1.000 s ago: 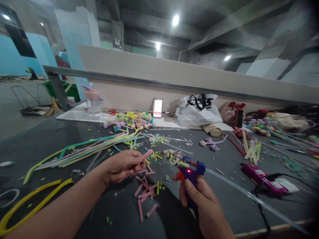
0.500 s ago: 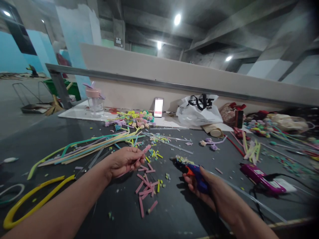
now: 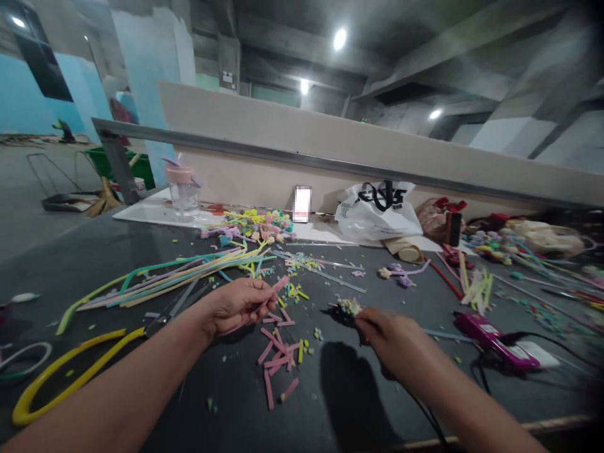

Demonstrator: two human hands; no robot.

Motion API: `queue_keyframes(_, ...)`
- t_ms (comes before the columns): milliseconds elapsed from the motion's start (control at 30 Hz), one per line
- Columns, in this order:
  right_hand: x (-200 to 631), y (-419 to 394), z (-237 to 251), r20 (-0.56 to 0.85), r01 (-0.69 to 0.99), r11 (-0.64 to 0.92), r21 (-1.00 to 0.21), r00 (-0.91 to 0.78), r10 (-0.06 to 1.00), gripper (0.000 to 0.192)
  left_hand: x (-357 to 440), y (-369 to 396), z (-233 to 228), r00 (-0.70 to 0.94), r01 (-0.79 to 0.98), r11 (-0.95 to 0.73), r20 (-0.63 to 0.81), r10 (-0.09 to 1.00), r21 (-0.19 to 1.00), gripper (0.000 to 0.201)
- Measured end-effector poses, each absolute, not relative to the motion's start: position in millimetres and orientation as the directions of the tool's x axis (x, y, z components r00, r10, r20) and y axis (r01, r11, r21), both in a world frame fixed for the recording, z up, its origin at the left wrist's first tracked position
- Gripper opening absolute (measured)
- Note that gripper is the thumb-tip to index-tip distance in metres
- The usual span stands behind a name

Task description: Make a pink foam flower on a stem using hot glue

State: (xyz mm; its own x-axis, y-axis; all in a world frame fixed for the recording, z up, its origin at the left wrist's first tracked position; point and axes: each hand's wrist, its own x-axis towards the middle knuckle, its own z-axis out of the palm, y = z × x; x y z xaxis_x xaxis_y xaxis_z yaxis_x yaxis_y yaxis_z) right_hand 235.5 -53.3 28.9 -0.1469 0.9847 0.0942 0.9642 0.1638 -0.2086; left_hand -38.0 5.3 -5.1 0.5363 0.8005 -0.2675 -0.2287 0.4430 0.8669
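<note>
**Pink stick in one hand, glue gun in the other**

While the dark bench [image 3: 117, 251] lies strewn with cuttings, the right hand [image 3: 396, 343] closes round a glue gun [image 3: 346, 311], nozzle aimed left. The left hand [image 3: 236, 305] pinches a pink stick [image 3: 276, 288], tilted up-right, its tip near the nozzle, apart.

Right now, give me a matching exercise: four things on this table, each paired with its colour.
Things:
1. Bottle lid
2. Plastic bag
3. Glue gun lying at right
4. Scissor handles

Colours:
A. yellow
B. white
C. pink
D. magenta

Pairs: 1-C, 2-B, 3-D, 4-A
</note>
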Motion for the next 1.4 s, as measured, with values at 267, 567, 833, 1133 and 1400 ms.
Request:
queue_keyframes(267,132.3,-35.6,-11.6,0.053,0.942,0.191,-0.275,-0.183,0.982,0.016,-40.9,7.1,-7.1,0.541,-0.216,0.404,-0.236,0.807,0.889,0.014)
queue_keyframes(567,138.0,-25.9,-23.3,0.156,0.877,0.193,-0.44,-0.137,0.978,0.017,-39.1,6.2,-7.5,0.554,-0.22,0.403,-0.226,0.801,0.888,0.013)
queue_keyframes(833,142.7,-20.6,-30.3,0.28,0.677,0.231,-0.699,-0.037,0.959,0.015,-40.3,7.1,-7.1,0.538,-0.157,0.442,-0.299,0.788,0.883,0.013)
queue_keyframes(1133,144.5,-22.1,-22.9,0.385,0.648,0.317,-0.692,-0.04,0.922,0.011,-40.0,6.8,-9.7,0.568,-0.115,0.429,-0.295,0.768,0.896,0.016)
queue_keyframes(1400,147.7,-24.9,-17.6,0.451,0.77,0.366,-0.522,-0.115,0.885,0.012,-38.6,4.7,-6.7,0.579,-0.005,0.414,-0.335,0.744,0.91,0.019)
